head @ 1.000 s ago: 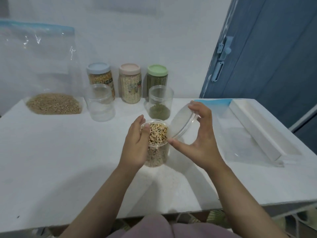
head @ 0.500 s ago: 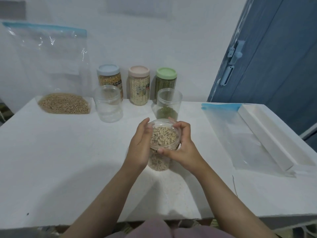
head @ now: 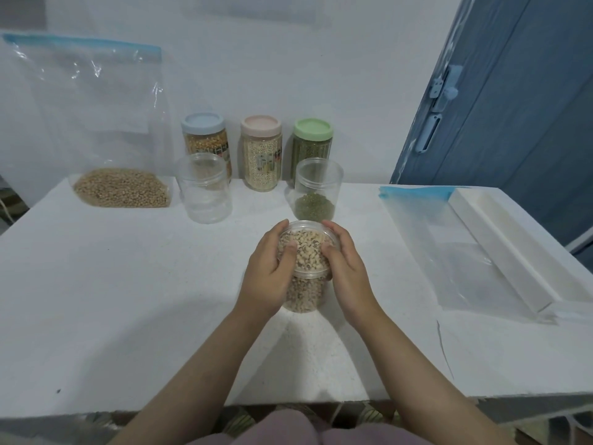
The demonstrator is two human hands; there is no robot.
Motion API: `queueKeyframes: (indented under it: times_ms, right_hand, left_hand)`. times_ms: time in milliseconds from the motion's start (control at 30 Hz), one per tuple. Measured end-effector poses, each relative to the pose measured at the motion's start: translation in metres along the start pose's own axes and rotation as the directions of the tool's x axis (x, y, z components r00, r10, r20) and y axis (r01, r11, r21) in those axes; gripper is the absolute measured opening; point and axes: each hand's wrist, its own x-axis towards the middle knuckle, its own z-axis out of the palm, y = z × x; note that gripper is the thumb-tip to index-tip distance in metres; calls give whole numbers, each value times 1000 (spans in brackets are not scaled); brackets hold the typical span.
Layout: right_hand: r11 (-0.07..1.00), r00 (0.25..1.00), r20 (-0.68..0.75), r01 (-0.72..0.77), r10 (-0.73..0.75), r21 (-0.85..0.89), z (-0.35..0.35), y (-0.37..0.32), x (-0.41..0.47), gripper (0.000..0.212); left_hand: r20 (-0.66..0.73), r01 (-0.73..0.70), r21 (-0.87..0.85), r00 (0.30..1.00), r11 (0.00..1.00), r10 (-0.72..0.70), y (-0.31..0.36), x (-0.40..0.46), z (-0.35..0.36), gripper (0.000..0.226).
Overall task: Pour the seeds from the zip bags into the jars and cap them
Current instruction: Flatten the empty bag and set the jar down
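At the far left of the table (head: 128,300) we see a zip bag (head: 96,130) propped on the wall, seeds pooled at its bottom, then an empty clear jar (head: 204,187). At the centre our left hand (head: 268,274) grips the bean jar (head: 305,277) round its side, thumb on the clear lid (head: 305,242); our right hand (head: 345,268) clasps the lid's far edge. The jar stands upright, long axis vertical, mouth up. We judge it stiff, smooth, fairly heavy when full; best held low on the wall while turning the lid. Right lies an empty flat bag (head: 449,245).
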Motion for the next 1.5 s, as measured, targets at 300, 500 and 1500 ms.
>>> queueKeyframes:
  times_ms: [300, 500, 1500]
  right_hand:
    - [992, 1000, 4, -10, 10, 126, 4, 2, -1, 46]
    - [976, 995, -72, -48, 65, 215, 5, 6, 2, 37]
    - [983, 948, 315, 11, 48, -184, -40, -5, 0, 87]
  left_hand:
    - [224, 22, -110, 975, 994, 4, -5, -1, -13, 94]
    - [365, -18, -5, 931, 1000, 19, -11, 6, -28, 123]
    - [500, 69, -24, 865, 997, -48, -11, 22, -41, 106]
